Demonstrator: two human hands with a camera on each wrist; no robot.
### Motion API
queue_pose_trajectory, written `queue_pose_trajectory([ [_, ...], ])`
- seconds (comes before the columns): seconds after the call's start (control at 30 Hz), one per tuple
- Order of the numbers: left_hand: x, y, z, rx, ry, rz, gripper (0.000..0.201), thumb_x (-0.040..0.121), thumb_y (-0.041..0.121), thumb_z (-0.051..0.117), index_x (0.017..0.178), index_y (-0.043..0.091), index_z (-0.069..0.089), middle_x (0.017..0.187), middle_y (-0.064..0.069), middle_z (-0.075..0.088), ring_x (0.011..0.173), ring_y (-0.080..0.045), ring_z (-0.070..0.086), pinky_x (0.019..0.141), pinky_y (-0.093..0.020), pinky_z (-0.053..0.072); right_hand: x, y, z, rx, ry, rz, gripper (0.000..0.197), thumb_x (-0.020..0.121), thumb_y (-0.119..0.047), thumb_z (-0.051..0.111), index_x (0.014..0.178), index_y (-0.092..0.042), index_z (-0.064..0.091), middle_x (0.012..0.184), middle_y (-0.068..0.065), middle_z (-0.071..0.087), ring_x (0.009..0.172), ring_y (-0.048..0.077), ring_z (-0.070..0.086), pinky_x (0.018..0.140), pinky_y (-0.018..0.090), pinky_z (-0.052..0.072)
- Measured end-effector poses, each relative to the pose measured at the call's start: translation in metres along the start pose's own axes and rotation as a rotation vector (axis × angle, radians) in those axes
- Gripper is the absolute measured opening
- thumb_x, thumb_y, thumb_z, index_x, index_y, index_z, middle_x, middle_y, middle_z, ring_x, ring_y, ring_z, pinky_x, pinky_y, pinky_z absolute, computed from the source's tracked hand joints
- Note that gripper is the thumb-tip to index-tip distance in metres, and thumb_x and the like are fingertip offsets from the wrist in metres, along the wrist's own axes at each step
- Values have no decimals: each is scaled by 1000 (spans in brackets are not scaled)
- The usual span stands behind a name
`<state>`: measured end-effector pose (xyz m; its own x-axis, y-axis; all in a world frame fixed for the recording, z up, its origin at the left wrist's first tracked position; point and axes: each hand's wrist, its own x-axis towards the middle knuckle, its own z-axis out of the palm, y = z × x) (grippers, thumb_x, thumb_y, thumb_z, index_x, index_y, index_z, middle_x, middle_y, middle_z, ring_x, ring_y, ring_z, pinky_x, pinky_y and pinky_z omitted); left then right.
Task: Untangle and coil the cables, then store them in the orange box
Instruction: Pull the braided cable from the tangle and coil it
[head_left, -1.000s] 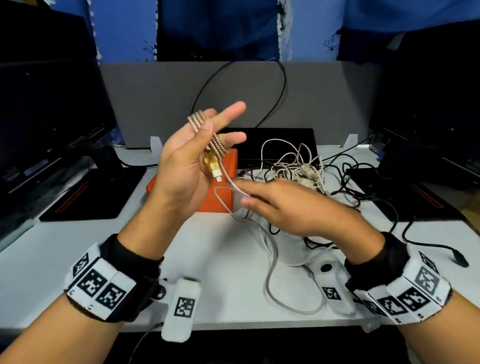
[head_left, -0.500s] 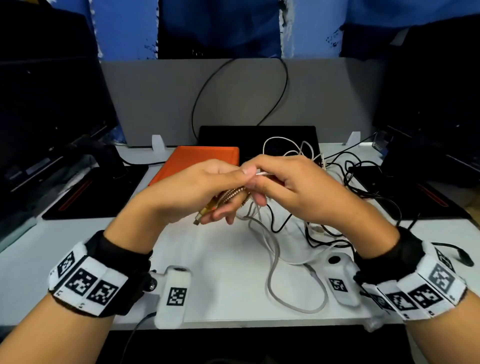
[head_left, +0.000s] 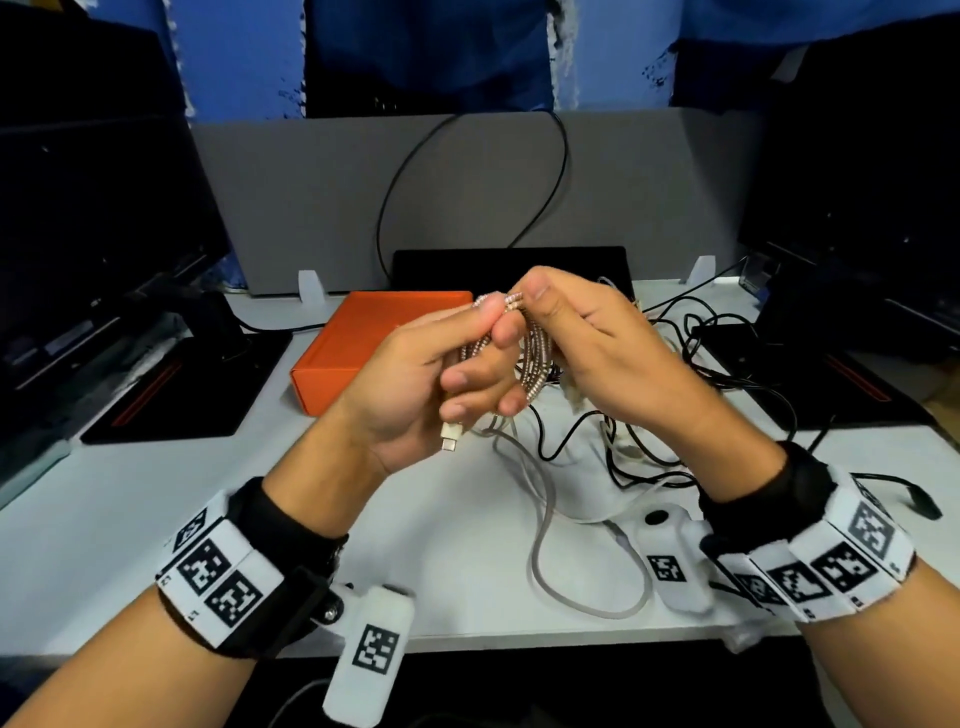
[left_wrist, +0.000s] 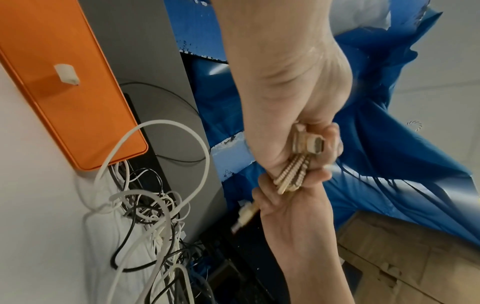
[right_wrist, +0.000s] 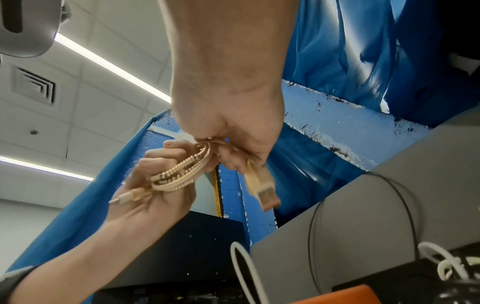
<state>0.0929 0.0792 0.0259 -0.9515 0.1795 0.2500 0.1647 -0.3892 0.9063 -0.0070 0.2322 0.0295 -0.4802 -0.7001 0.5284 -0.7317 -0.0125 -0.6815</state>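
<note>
A rose-gold braided cable (head_left: 535, 358), wound into a small coil, is held above the table between both hands. My left hand (head_left: 467, 374) grips the coil, and a small plug (head_left: 449, 437) sticks out below its fingers. My right hand (head_left: 582, 332) pinches the coil's top and far side. In the right wrist view the coil (right_wrist: 179, 174) lies in the left hand's fingers, and a wide gold plug (right_wrist: 263, 193) hangs from the right hand. The orange box (head_left: 363, 343) lies just behind the left hand with its lid down. A tangle of white and black cables (head_left: 649, 431) lies on the table under the right hand.
A grey cable loop (head_left: 545, 525) trails toward the table's front edge. Behind the box stand a black device (head_left: 509, 260) and a grey partition (head_left: 311, 197). Black mats (head_left: 176, 395) and dark monitors flank both sides of the white table (head_left: 130, 493).
The left hand came down from its raised, open-fingered pose and closed on the coil. The right hand rose from the table to meet it. Both hands now hold the coil higher than half a second ago.
</note>
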Motion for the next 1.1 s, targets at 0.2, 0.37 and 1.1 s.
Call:
queue_pose_trajectory([
  [0.2, 6, -6, 0, -26, 220, 42, 41, 91, 50, 56, 64, 20, 52, 37, 10, 29, 29, -6, 32, 53, -20, 45, -4, -7, 15, 188, -75, 58, 34, 112, -36, 36, 100, -25, 66, 90, 0, 73, 77, 14, 73, 75, 34, 56],
  [0.37, 11, -2, 1, 450, 403, 227, 50, 104, 35, 52, 85, -11, 53, 63, -22, 53, 55, -20, 53, 62, -28, 48, 0, -8, 17, 252, -15, 118, 44, 112, -40, 38, 86, -7, 51, 74, 7, 67, 70, 28, 65, 63, 48, 51],
  [1.1, -5, 26, -9, 862, 535, 113, 11, 100, 8, 60, 91, 7, 65, 68, -7, 69, 58, -20, 62, 53, -29, 52, -1, -8, 13, -106, 134, 153, 37, 112, -37, 34, 82, -19, 44, 67, -11, 46, 55, 0, 45, 55, 15, 35],
])
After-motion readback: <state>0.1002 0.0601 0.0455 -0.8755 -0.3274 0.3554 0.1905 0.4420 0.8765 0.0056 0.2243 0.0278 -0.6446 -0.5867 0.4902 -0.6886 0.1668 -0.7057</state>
